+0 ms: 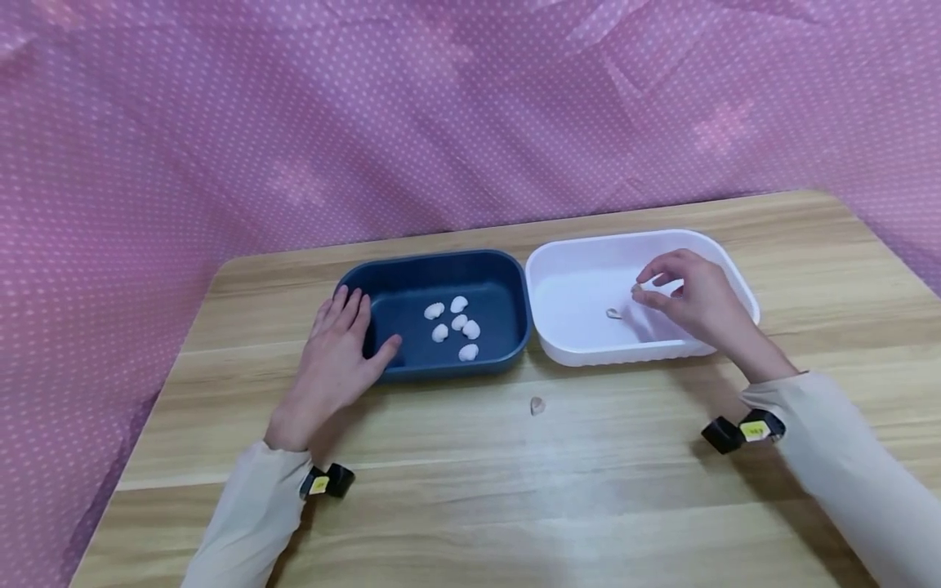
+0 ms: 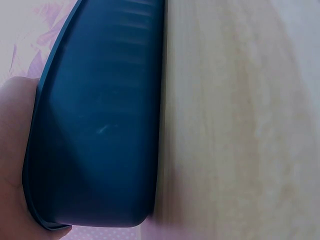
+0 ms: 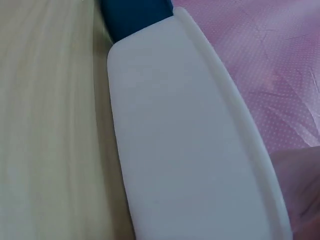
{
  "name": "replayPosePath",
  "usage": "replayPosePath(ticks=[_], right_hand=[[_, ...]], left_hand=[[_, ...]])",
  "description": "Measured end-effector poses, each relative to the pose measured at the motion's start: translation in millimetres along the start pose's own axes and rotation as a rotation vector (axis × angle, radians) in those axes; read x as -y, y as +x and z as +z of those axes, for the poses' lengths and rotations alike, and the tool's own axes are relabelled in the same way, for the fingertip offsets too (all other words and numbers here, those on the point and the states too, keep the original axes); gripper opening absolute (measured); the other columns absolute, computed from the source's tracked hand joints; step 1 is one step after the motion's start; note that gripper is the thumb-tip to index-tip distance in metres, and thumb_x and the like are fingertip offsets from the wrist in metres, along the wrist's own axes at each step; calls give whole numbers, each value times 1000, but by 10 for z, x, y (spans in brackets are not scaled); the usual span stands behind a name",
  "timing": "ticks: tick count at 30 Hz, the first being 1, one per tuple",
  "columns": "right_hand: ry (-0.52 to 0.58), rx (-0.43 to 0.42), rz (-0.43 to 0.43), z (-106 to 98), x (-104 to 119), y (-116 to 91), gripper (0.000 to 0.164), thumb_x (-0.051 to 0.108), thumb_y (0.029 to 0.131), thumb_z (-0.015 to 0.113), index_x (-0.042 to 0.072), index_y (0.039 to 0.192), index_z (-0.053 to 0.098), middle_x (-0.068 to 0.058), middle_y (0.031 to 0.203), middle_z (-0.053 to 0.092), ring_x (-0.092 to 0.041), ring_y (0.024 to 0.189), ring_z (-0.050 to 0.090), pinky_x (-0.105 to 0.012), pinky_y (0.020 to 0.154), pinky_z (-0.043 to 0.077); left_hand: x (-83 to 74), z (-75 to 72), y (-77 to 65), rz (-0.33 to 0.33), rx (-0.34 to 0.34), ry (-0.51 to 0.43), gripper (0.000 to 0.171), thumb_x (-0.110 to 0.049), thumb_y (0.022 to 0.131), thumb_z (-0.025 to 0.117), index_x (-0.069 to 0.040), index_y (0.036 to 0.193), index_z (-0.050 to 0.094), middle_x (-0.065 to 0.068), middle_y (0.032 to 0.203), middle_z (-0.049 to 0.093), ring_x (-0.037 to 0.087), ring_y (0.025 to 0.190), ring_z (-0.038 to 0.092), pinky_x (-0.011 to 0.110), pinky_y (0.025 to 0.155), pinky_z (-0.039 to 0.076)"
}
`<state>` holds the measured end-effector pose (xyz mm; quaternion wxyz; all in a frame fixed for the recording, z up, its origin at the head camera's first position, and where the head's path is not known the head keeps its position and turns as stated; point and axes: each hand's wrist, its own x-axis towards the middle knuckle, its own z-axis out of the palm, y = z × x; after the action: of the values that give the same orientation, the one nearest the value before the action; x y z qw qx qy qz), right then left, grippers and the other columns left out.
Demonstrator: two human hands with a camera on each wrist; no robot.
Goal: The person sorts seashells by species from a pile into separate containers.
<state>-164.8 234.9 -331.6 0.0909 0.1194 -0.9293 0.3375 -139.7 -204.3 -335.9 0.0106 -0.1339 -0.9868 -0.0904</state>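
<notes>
My right hand (image 1: pixel 694 298) is over the white tray (image 1: pixel 559 357), pinching a small beige seashell (image 1: pixel 637 288) between thumb and fingertips. Another small seashell (image 1: pixel 613 314) lies on that tray's floor below the hand. At the left end of the dark blue tray (image 1: pixel 448 371), my left hand (image 1: pixel 334 359) rests on the rim with its fingers extended and the thumb over the front edge. Several white seashells (image 1: pixel 470 329) are grouped inside the blue tray. The left wrist view has the blue tray's outer side (image 2: pixel 100 125) with part of the hand at its rim.
A lone brownish shell (image 1: pixel 537 405) lies on the wooden table (image 1: pixel 470 506) in front of the trays. Both trays stand side by side, their ends meeting. Behind the table hangs a pink dotted cloth (image 1: pixel 412 122).
</notes>
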Motion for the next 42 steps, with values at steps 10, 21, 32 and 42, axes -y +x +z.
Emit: replayPosePath(ticks=[10, 21, 32, 42], right_hand=[[-94, 297, 127, -10, -35, 170, 15, 7, 86, 70, 0, 99, 69, -25, 109, 62, -39, 97, 57, -50, 81, 45], [-39, 336, 87, 150, 16, 312, 13, 13, 86, 71, 6, 97, 69, -22, 111, 62, -39, 101, 57, -52, 88, 43], [-66, 334, 98, 89, 67, 285, 16, 12, 88, 70, 3, 101, 67, -26, 116, 60, -44, 104, 55, -56, 90, 42], [-57, 116, -61, -96, 217, -38, 15, 8, 85, 73, 4, 98, 69, -16, 104, 67, -36, 95, 62, -50, 79, 51]], left_hand=[[0, 23, -9, 0, -5, -7, 82, -53, 97, 43, 9, 147, 26, 27, 155, 21, 37, 146, 7, 47, 119, 2], [-14, 31, 6, -9, -6, -3, 82, -53, 96, 44, 9, 147, 26, 26, 155, 21, 36, 147, 7, 46, 119, 2], [-24, 30, 4, -13, -4, -8, 82, -53, 96, 44, 8, 148, 26, 26, 155, 21, 36, 147, 6, 46, 119, 2], [-9, 26, 1, -9, -9, -10, 81, -52, 97, 44, 8, 148, 26, 26, 155, 21, 36, 147, 7, 46, 119, 2]])
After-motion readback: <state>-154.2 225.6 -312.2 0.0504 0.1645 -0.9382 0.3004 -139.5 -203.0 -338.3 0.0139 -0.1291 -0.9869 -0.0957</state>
